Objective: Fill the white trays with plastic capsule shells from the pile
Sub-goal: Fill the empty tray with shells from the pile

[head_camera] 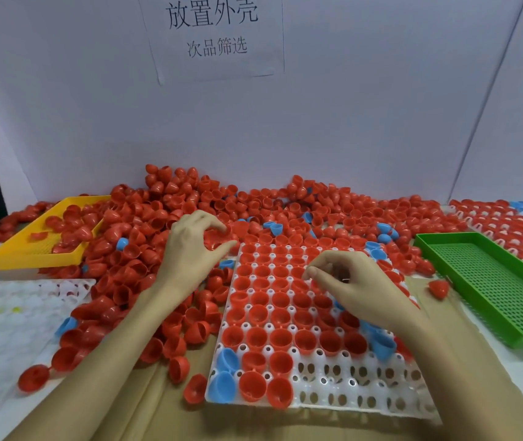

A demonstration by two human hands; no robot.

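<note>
While the left hand point(190, 246) claws into the pile point(164, 218), the right hand point(349, 281) curls, fingers pinched, over the white tray point(365, 399).

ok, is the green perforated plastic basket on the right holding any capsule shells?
No, the green perforated plastic basket shows only its bare mesh floor; the nearest red shell lies outside it on the table.

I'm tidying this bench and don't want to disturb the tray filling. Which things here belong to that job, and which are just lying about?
Part of the job:
white tray being filled
pile of shells
left hand at the pile
right hand over the tray
spare white tray
filled trays

Lying about:
yellow basket
green basket
paper sign
</note>
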